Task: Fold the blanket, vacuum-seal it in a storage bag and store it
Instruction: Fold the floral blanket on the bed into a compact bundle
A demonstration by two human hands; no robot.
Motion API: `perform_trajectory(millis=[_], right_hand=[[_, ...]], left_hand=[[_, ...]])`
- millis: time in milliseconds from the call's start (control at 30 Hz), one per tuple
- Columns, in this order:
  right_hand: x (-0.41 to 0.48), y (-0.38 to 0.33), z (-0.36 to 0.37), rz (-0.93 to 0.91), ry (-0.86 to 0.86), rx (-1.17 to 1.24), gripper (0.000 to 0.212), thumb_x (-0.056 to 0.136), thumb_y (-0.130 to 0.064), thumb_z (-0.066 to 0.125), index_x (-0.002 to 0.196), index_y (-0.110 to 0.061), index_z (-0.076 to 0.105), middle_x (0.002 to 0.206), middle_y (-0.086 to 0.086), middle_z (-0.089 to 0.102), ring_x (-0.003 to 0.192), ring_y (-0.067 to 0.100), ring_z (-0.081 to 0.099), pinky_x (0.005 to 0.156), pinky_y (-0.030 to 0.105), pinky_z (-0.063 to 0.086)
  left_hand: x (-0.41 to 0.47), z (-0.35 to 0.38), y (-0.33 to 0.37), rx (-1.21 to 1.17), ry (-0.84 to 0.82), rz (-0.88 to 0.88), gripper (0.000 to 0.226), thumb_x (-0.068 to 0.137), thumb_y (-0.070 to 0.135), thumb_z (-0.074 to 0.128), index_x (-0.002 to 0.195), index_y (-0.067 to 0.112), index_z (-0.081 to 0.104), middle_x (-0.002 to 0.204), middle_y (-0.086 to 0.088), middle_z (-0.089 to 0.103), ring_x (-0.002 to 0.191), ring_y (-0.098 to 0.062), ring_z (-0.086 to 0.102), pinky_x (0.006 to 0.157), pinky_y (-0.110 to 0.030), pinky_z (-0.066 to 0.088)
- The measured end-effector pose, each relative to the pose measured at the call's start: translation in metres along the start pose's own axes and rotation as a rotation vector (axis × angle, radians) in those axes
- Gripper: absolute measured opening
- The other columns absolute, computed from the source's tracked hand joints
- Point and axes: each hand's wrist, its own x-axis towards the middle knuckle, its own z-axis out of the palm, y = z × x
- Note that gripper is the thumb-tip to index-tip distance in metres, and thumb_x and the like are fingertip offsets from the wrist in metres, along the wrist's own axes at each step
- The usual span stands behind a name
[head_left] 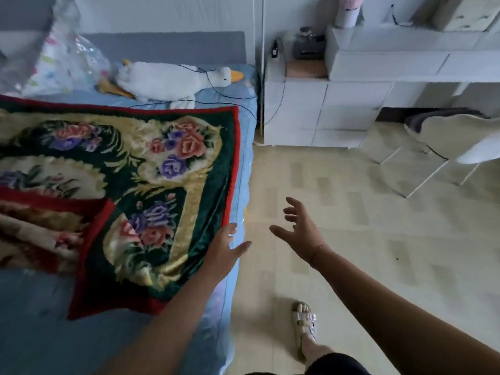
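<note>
A thick floral blanket [130, 169], dark green with a red border and pink and purple roses, lies spread on the bed [35, 320], with part of it folded over at the left. My left hand [226, 249] rests on the blanket's right red edge near the bed's side, fingers at the hem and thumb spread out. My right hand [299, 230] hovers over the floor beside the bed with its fingers spread, holding nothing. A clear plastic bag [67, 58] with coloured bedding inside stands at the bed's head.
A white plush goose [173, 81] lies near the head of the bed with a thin black cable [232, 96] across it. White drawers [319, 112] stand against the wall. A chair with a fluffy cover [457, 133] is at right. Tiled floor [351, 212] lies beside the bed; my sandalled foot [304, 324] stands on it.
</note>
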Motion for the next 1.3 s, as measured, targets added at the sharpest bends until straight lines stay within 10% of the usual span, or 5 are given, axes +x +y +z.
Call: perform_trajectory(millis=[600,833,967,1100,1300], right_hand=[[0.184,-0.096,0.267,-0.25,-0.895,-0.243,0.076,0.086,-0.031,0.07,0.148,-0.018,0.028,0.143,0.006,0.042,0.131,0.022,0.044,0.102,0.033,0.04],[0.193,-0.08,0.35,-0.182,-1.07,-0.314,0.076,0.088,-0.033,0.068,0.149,-0.024,0.024,0.128,-0.008,0.042,0.117,0.011,0.049,0.089,0.024,0.039],[0.194,-0.061,0.368,-0.15,-1.163,-0.375,0.08,0.086,-0.031,0.07,0.15,-0.02,0.022,0.137,-0.003,0.044,0.127,0.016,0.046,0.102,0.036,0.044],[0.188,-0.05,0.371,-0.092,-1.202,-0.411,0.079,0.084,-0.028,0.072,0.148,-0.018,0.026,0.145,0.004,0.042,0.133,0.021,0.043,0.106,0.039,0.042],[0.175,-0.059,0.384,-0.114,-1.234,-0.435,0.082,0.084,-0.04,0.07,0.15,-0.022,0.025,0.152,0.002,0.034,0.137,0.02,0.038,0.107,0.032,0.038]], left_hand=[[0.008,-0.18,-0.159,-0.511,0.905,-0.74,0.058,0.092,0.028,0.067,0.14,0.005,0.044,0.131,-0.01,0.053,0.119,-0.024,0.053,0.09,-0.028,0.04],[0.005,-0.19,-0.232,-0.782,0.973,-0.946,0.056,0.088,0.053,0.063,0.118,0.006,0.058,0.119,-0.018,0.06,0.122,-0.038,0.053,0.101,-0.039,0.043],[0.004,-0.158,-0.261,-1.079,0.888,-1.084,0.11,0.062,0.084,0.063,0.136,0.003,0.052,0.12,-0.012,0.063,0.111,-0.032,0.06,0.098,-0.04,0.045],[0.007,-0.13,-0.281,-1.361,0.843,-0.978,0.106,0.07,0.083,0.057,0.143,0.007,0.046,0.15,-0.018,0.041,0.137,-0.04,0.041,0.116,-0.045,0.028],[0.01,-0.162,-0.242,-1.537,1.202,-0.631,0.07,0.092,0.072,0.023,0.105,0.018,0.065,0.089,-0.008,0.068,0.083,-0.022,0.063,0.077,-0.035,0.051]])
